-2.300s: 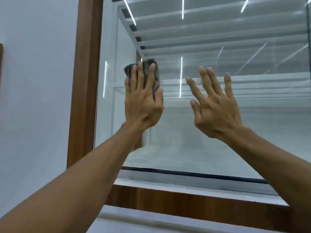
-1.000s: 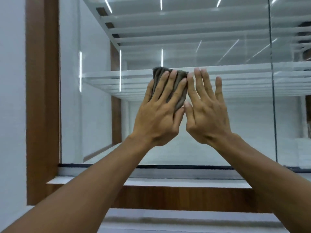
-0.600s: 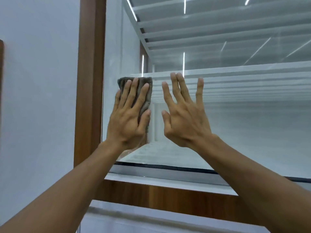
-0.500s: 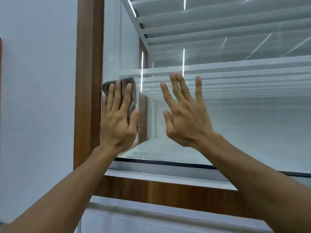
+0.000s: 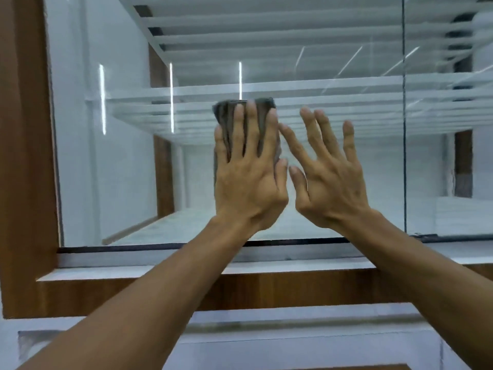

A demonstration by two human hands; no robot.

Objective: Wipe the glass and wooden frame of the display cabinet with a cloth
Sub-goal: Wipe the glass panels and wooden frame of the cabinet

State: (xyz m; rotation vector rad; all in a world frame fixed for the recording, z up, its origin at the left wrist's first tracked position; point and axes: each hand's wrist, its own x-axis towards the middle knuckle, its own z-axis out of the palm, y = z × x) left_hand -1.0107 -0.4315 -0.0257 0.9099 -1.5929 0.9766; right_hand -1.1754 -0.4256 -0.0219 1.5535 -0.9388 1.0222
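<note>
A person stands at the big clear glass pane [image 5: 112, 161] of the display cabinet. The left hand [image 5: 246, 177] lies flat on the glass with a folded grey cloth [image 5: 241, 113] under it. Its fingers [image 5: 250, 129] are spread a little and press the cloth against the glass. The top of the cloth peeks out above the fingertips. The right hand [image 5: 329, 177] is just beside the left hand on the glass side, open, with its fingers [image 5: 324, 134] apart and nothing in them. I cannot tell if it touches the glass. The brown wooden frame [image 5: 24, 156] goes up the left side of the glass and runs along under it. White shelves [image 5: 320, 88] show behind the glass, above the cloth.
</note>
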